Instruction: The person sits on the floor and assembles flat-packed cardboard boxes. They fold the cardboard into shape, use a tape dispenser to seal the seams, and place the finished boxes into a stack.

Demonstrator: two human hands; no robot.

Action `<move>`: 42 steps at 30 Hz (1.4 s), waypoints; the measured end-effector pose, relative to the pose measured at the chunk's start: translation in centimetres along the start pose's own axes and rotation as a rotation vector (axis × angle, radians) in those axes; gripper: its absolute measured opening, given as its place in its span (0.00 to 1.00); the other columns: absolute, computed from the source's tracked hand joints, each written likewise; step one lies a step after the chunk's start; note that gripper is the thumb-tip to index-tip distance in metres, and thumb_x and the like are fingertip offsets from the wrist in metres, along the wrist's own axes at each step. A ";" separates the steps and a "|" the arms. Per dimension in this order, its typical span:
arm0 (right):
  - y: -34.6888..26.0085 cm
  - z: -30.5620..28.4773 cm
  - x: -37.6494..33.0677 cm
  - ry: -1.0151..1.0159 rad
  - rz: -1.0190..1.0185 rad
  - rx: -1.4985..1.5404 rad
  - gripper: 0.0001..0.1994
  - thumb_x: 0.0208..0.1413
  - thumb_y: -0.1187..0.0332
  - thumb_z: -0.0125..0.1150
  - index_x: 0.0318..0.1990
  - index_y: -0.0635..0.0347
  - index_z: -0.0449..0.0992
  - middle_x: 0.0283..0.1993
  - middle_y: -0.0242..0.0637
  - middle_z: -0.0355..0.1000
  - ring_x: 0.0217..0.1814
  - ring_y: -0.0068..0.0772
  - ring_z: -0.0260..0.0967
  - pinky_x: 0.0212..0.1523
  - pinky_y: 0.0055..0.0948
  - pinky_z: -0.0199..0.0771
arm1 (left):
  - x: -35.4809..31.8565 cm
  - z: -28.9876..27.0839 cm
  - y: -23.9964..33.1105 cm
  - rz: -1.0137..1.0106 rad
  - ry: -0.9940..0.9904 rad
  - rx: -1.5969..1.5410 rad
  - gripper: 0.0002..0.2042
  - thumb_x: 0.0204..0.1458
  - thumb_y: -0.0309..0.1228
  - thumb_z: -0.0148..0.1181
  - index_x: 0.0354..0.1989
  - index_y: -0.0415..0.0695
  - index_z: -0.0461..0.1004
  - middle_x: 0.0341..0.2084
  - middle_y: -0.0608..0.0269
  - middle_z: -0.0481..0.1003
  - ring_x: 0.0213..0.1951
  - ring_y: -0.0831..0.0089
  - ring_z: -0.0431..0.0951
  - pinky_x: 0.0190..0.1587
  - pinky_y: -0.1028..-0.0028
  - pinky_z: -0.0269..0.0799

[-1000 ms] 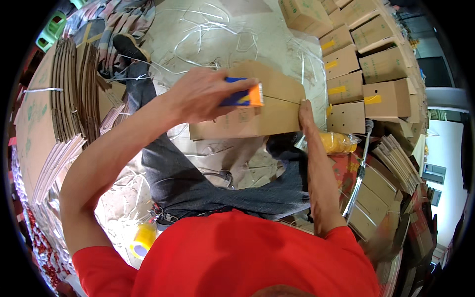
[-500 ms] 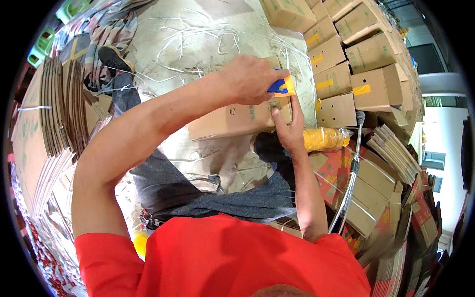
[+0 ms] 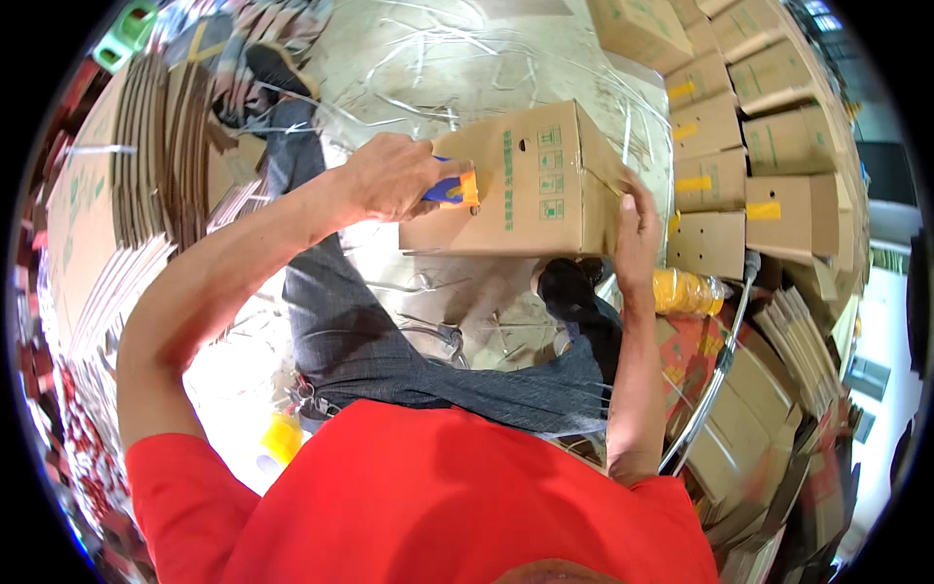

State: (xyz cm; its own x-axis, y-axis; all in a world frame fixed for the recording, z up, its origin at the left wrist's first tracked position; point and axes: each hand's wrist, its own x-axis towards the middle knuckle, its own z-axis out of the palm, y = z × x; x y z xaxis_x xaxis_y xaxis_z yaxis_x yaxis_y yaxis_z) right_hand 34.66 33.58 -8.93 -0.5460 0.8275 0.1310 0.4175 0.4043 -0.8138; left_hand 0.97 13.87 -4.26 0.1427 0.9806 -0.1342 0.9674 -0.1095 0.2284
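A closed brown cardboard box with green print and a small round hole lies on the floor between my legs. My left hand is closed around a blue and orange tape dispenser, held over the box's left part. Stretched fingers of my right hand rest against the right end of the box, near its upper edge. Part of the dispenser is hidden in my left fist. Whether tape runs from it cannot be made out.
Stacked boxes with yellow tape line the right side. Yellow tape rolls in clear wrap lie beside a metal pole. Bundled flat cartons stand at left. Loose white straps litter the floor beyond the box.
My left hand with the tape dispenser has moved left, away from the box's right end. My right hand has shifted onto that end. The view has swung left.
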 end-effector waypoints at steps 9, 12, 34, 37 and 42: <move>8.3 0.5 2.7 0.075 0.567 0.068 0.34 0.69 0.45 0.55 0.64 0.72 0.70 0.61 0.60 0.72 0.64 0.55 0.69 0.66 0.44 0.66 | -7.6 6.9 -3.9 -0.056 0.021 0.023 0.29 0.52 0.38 0.69 0.64 0.62 0.67 0.30 0.50 0.77 0.29 0.51 0.83 0.31 0.54 0.78; 6.8 0.8 3.4 0.140 0.162 -0.349 0.33 0.67 0.47 0.58 0.64 0.72 0.70 0.61 0.60 0.72 0.64 0.57 0.69 0.67 0.45 0.66 | -6.9 11.2 -3.9 -0.088 0.037 0.016 0.27 0.51 0.39 0.68 0.62 0.59 0.70 0.30 0.51 0.79 0.28 0.51 0.83 0.30 0.54 0.78; 6.6 2.9 3.2 0.166 0.222 -0.671 0.38 0.72 0.43 0.43 0.71 0.74 0.62 0.70 0.64 0.65 0.73 0.63 0.62 0.72 0.48 0.60 | -1.2 23.2 -1.3 -0.872 -0.091 -0.579 0.25 0.55 0.43 0.65 0.61 0.49 0.75 0.41 0.54 0.84 0.48 0.51 0.83 0.47 0.55 0.79; 6.8 3.1 3.3 0.185 0.231 -0.664 0.38 0.72 0.43 0.43 0.70 0.75 0.63 0.69 0.64 0.66 0.72 0.64 0.62 0.71 0.47 0.61 | -3.1 21.2 0.1 -1.084 0.543 -0.999 0.28 0.55 0.41 0.67 0.64 0.46 0.73 0.47 0.51 0.83 0.49 0.52 0.83 0.51 0.58 0.78; 7.4 3.1 3.3 0.199 0.229 -0.706 0.39 0.71 0.42 0.42 0.70 0.75 0.63 0.69 0.65 0.66 0.71 0.65 0.63 0.70 0.48 0.61 | -0.4 19.7 2.0 -0.860 1.091 -1.370 0.30 0.59 0.35 0.67 0.69 0.42 0.68 0.55 0.49 0.78 0.51 0.62 0.81 0.57 0.67 0.74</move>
State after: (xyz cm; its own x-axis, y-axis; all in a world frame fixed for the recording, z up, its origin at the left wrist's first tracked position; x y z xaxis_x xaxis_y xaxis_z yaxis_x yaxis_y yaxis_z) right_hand 33.64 38.12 -16.25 -0.2767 0.9481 0.1565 0.9058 0.3117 -0.2869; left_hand 6.93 10.05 -22.78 -0.8932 0.4181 -0.1658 -0.1700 0.0274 0.9851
